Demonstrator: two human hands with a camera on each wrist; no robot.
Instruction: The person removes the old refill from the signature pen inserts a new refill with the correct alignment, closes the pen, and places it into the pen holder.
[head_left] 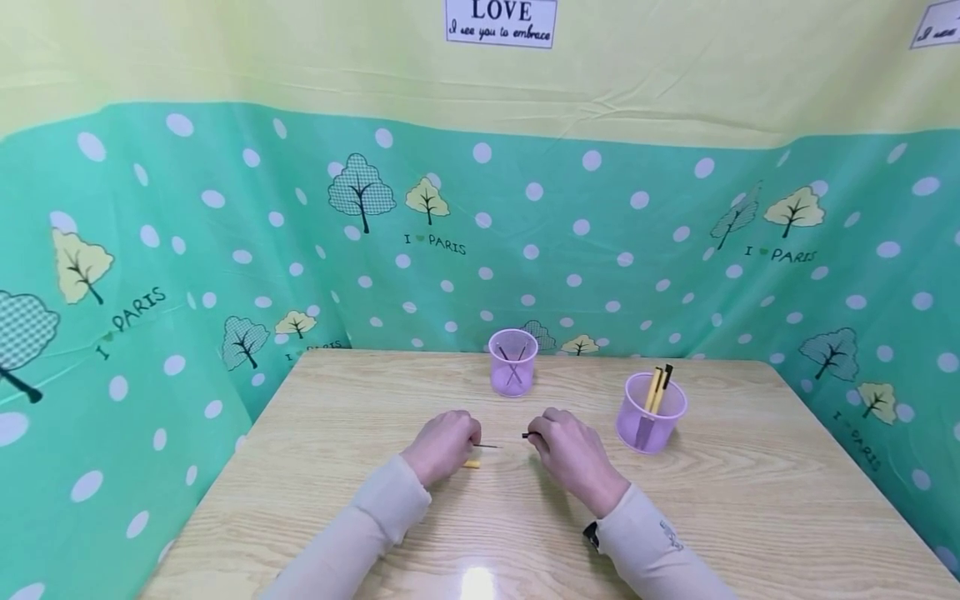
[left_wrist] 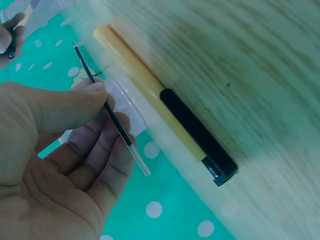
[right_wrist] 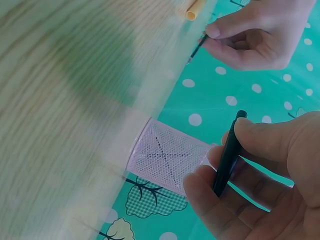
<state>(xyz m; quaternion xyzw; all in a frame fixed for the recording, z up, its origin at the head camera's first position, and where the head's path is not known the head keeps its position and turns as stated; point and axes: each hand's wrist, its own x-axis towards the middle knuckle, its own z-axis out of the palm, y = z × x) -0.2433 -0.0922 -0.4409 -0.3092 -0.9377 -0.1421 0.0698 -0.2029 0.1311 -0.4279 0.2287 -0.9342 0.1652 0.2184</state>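
My left hand (head_left: 442, 446) pinches a thin pen refill (left_wrist: 117, 122), dark along most of its length with a pale end, between thumb and fingers. Just below that hand, a yellow pen barrel (left_wrist: 135, 75) lies on the table, with a black pen cap (left_wrist: 197, 132) alongside it. To the right, my right hand (head_left: 573, 454) holds a short black pen part (right_wrist: 230, 155) between thumb and fingertips; its exact kind is unclear. The refill's tip points toward the black part, with a gap between them.
A small purple mesh cup (head_left: 512, 367) with thin dark sticks stands behind my hands. At the right, a wider purple cup (head_left: 670, 423) holds several yellow and black pens (head_left: 656, 392). The wooden table (head_left: 360, 400) meets a green dotted curtain (head_left: 420, 300) at its back.
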